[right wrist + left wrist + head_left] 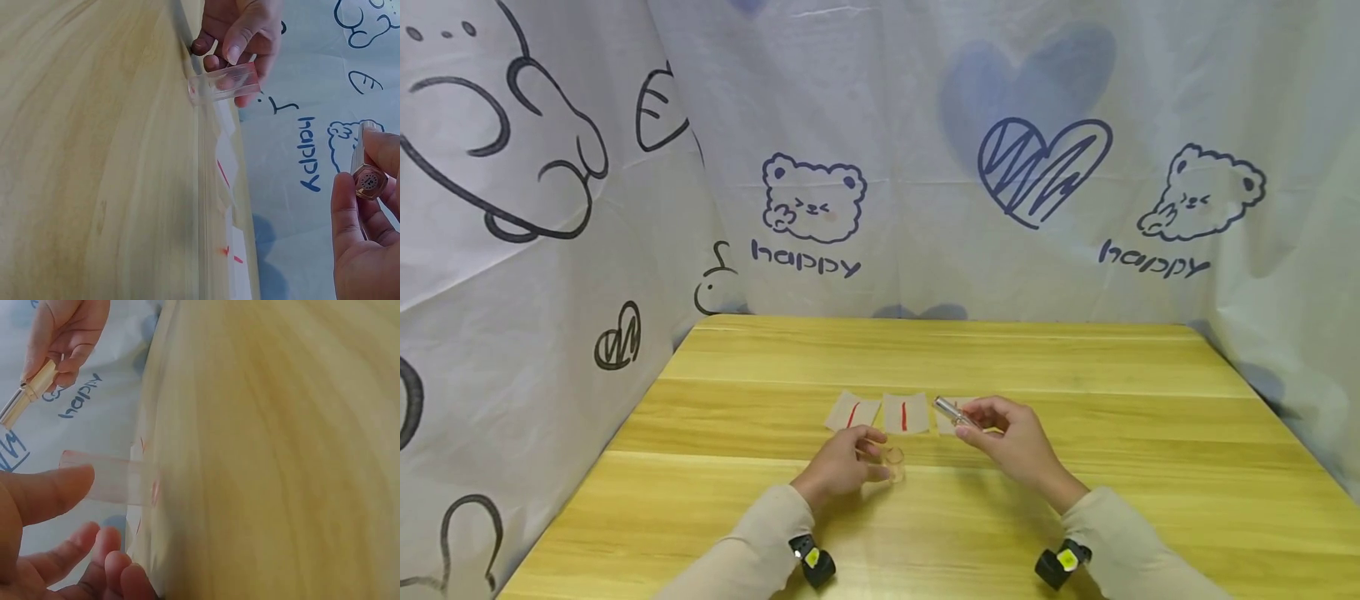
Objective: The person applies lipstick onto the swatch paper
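My right hand (1021,440) pinches a lipstick (951,409) above the table, between thumb and fingers. It has a gold, faceted base (369,181) with a small round label on its end, and a shiny silver tube (14,407). Nearer the middle stands a clear, pinkish lipstick cap (894,465), upright on the tabletop. Beside that cap is my left hand (842,462), its thumb (62,490) overlapping the cap in the left wrist view and its other fingers loosely bent, not wrapped round it.
Three beige paper squares lie in a row beyond the hands: a left one (852,410) and a middle one (906,413) with red streaks, and a right one (946,408) partly covered by the right hand. White printed curtains (917,275) enclose the wooden table (760,350).
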